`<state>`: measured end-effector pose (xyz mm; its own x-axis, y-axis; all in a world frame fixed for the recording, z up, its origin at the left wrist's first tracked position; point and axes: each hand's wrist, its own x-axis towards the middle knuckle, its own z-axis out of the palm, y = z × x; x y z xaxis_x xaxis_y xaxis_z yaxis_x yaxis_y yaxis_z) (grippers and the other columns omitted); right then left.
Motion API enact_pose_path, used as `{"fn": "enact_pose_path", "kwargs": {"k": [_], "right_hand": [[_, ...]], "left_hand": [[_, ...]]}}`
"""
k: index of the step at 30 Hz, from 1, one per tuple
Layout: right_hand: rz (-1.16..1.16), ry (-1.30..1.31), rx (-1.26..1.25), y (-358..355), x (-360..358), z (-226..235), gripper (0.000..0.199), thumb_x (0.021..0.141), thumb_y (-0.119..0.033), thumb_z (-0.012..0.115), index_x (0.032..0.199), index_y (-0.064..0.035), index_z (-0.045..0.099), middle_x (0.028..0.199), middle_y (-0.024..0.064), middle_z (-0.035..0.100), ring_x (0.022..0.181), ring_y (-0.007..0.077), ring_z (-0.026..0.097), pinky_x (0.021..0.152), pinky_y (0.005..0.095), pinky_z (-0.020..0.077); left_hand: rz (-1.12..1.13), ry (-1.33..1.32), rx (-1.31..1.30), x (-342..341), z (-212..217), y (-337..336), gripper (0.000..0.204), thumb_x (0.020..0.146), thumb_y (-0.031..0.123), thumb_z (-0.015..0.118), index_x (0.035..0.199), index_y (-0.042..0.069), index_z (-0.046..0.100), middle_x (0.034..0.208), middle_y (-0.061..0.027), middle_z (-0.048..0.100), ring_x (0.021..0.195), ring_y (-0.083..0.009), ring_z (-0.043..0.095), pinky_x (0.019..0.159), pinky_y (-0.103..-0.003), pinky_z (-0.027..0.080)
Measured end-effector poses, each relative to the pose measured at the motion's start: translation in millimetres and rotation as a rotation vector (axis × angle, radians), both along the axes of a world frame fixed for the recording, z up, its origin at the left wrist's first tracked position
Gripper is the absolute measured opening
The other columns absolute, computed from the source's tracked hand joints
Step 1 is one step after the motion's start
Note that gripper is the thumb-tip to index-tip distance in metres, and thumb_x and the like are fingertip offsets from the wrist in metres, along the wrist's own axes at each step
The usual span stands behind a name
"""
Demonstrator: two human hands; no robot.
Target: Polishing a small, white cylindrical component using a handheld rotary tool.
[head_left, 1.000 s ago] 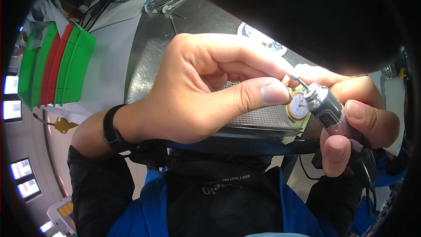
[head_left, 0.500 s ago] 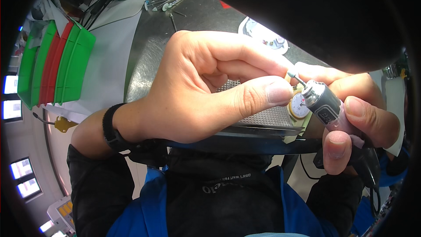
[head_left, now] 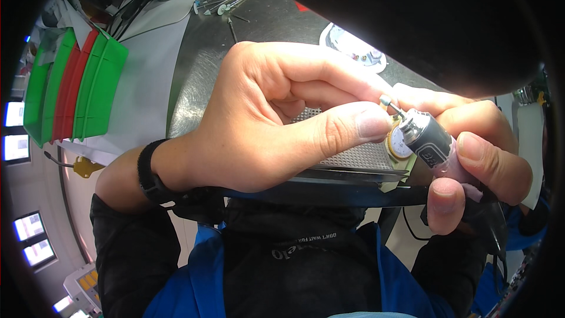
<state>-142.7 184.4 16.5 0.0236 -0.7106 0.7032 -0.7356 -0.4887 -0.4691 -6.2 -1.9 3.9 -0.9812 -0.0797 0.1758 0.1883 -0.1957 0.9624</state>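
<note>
As you tip the rotary handpiece (head_left: 432,141) flatter, its greenish bit (head_left: 385,100) swings leftward, and now it's right by the fingertips of your left hand (head_left: 259,118); contact, I can't tell! That hand barely budges, fingers pinched narrow; the small pale piece glimpsed there a moment ago is nearly hidden, presumably still gripped. Your right hand (head_left: 497,159) shifts left too, fingers wrapped around the handpiece, whose body now covers more of the dial gauge (head_left: 399,144) behind. Looks like a fresh angle on the piece, so that left pinch must stay steady.
</note>
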Motion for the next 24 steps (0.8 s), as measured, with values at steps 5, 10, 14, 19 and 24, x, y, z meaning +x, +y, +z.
{"fn": "enact_pose_path", "kwargs": {"k": [5,10,14,19,24], "right_hand": [[-0.028,0.043,-0.075,-2.8,1.3,-4.2,0.033,0.094,-0.023,0.054,0.116,-0.0022,0.042,0.084,0.0214,0.054,0.075,0.034,0.064,0.073,0.0447,0.0589],[-0.026,0.045,-0.06,-1.6,2.0,-3.7,0.033,0.094,-0.024,0.055,0.115,-0.0028,0.041,0.084,0.0211,0.054,0.075,0.0333,0.064,0.072,0.0432,0.0591],[-0.019,0.033,-0.035,0.6,1.2,0.3,0.034,0.093,-0.022,0.056,0.116,-0.0033,0.04,0.085,0.0199,0.054,0.076,0.0317,0.065,0.073,0.0426,0.0593],[-0.003,0.016,-0.045,-0.8,3.3,-1.5,0.036,0.093,-0.023,0.057,0.12,-0.0039,0.04,0.085,0.0182,0.054,0.08,0.0327,0.065,0.075,0.0435,0.0589],[-0.014,0.022,-0.032,3.9,6.2,1.3,0.037,0.094,-0.026,0.056,0.121,-0.0051,0.041,0.085,0.0177,0.054,0.085,0.0376,0.065,0.078,0.0476,0.0579]], "left_hand": [[-0.017,-0.007,0.045,0.6,1.5,0.5,0.018,0.086,0.003,0.065,0.102,-0.005,0.061,0.091,-0.0164,0.07,0.086,-0.0164,0.067,0.079,-0.028,0.052],[-0.04,-0.024,0.052,0.1,1.5,-1.0,0.019,0.086,0.005,0.065,0.103,-0.005,0.061,0.091,-0.015,0.07,0.087,-0.0154,0.066,0.078,-0.028,0.052],[-0.031,-0.026,0.015,0.3,1.0,-0.8,0.021,0.087,0.007,0.066,0.104,-0.004,0.061,0.09,-0.0139,0.07,0.088,-0.0149,0.066,0.078,-0.028,0.052],[0.004,0.051,0.036,2.4,-3.2,-0.4,0.02,0.087,0.006,0.065,0.104,-0.004,0.061,0.095,-0.0154,0.07,0.089,-0.0157,0.067,0.08,-0.027,0.052],[-0.033,0.059,-0.005,-0.1,-0.6,-3.1,0.02,0.086,0.004,0.066,0.104,-0.003,0.062,0.098,-0.0166,0.07,0.089,-0.0156,0.067,0.081,-0.027,0.053]]}}
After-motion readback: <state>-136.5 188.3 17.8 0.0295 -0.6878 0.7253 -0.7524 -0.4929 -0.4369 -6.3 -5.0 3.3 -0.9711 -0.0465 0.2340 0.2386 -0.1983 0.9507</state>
